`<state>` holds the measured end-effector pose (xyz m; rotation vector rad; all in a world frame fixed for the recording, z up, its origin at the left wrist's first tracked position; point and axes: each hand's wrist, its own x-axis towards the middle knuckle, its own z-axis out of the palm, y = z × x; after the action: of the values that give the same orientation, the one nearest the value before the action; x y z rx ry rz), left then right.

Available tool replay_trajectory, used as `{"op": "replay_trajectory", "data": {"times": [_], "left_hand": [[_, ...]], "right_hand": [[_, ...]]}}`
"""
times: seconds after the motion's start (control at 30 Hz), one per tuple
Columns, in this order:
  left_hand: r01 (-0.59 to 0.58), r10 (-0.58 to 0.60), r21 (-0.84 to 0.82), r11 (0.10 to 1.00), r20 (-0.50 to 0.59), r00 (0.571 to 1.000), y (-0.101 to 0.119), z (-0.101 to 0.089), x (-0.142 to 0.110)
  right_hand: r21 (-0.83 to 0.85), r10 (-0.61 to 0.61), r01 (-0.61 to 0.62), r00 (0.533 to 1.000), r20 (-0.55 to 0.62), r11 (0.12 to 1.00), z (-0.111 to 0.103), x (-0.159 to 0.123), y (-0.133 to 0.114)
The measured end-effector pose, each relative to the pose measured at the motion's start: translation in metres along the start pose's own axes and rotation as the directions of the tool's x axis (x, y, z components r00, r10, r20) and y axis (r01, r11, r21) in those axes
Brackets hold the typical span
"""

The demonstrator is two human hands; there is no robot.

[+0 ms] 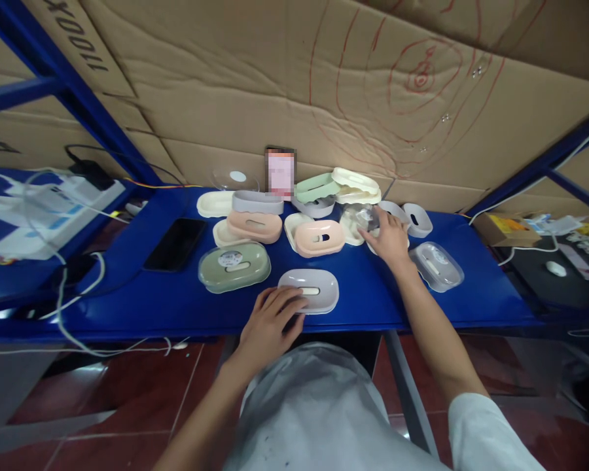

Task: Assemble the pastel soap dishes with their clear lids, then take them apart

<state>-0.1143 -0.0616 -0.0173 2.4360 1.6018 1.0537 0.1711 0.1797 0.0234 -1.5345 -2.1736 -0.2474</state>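
Observation:
My left hand (275, 318) grips the left end of a pale grey oval soap dish (324, 301) with a cream strip in its middle slot. Its fingers lie over the rim, with the thumb low at the front edge. Farther back, my right hand (390, 237) has its thumb and fingers around the right side of a clear plastic lid (358, 217). Part of that lid is hidden by the fingers. Left of the grey dish sits a green soap dish (252, 269) under a clear cover. A pink soap dish (304, 243) lies just behind the grey one.
Several more dishes and trays, such as a pink one (267, 232) and a green one (317, 188), crowd the blue table (142, 291). A covered grey dish (439, 268) is at right. A black phone (175, 243) lies left; another phone (281, 173) leans on the cardboard wall (216, 78).

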Motion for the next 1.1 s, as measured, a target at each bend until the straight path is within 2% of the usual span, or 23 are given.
{"op": "replay_trajectory", "data": {"times": [0.13, 0.23, 0.3, 0.37, 0.43, 0.57, 0.67, 0.77, 0.9, 1.1], "left_hand": [[-0.012, 0.012, -0.010, 1.000, 0.018, 1.000, 0.000, -0.001, 0.002], [-0.028, 0.029, -0.045, 0.999, 0.024, 0.999, 0.001, -0.001, 0.003], [-0.029, 0.031, -0.084, 0.996, 0.024, 0.999, 0.003, 0.002, 0.003], [-0.001, 0.006, -0.128, 0.992, 0.036, 0.999, 0.004, 0.005, 0.003], [0.053, -0.044, -0.166, 0.985, 0.057, 0.997, 0.004, 0.009, 0.002], [0.122, -0.106, -0.198, 0.973, 0.089, 0.990, 0.002, 0.011, 0.002], [0.087, -0.068, -0.185, 0.979, 0.106, 0.992, 0.000, 0.011, 0.002], [0.051, -0.034, -0.179, 0.982, 0.101, 0.994, -0.001, 0.011, 0.002], [0.039, -0.025, -0.179, 0.983, 0.080, 0.996, -0.001, 0.012, 0.002], [0.030, -0.020, -0.193, 0.981, 0.052, 0.998, -0.003, 0.012, 0.002]], "right_hand": [[0.229, -0.024, 0.048, 0.994, -0.106, 0.972, -0.030, -0.030, 0.010], [0.369, 0.072, -0.001, 0.982, -0.177, 0.929, -0.044, -0.071, 0.004], [0.448, 0.108, -0.017, 0.978, -0.177, 0.894, -0.048, -0.102, -0.007], [0.523, 0.051, 0.024, 0.990, -0.128, 0.852, -0.048, -0.129, -0.023], [0.580, -0.088, 0.110, 0.994, -0.065, 0.807, -0.047, -0.147, -0.041], [0.585, -0.379, 0.301, 0.925, 0.012, 0.753, -0.046, -0.156, -0.068], [0.528, -0.486, 0.398, 0.874, 0.032, 0.750, -0.044, -0.157, -0.076], [0.461, -0.504, 0.451, 0.863, -0.007, 0.765, -0.040, -0.163, -0.078], [0.415, -0.482, 0.467, 0.873, -0.076, 0.781, -0.036, -0.175, -0.080], [0.388, -0.487, 0.485, 0.867, -0.100, 0.784, -0.035, -0.178, -0.084]]}}
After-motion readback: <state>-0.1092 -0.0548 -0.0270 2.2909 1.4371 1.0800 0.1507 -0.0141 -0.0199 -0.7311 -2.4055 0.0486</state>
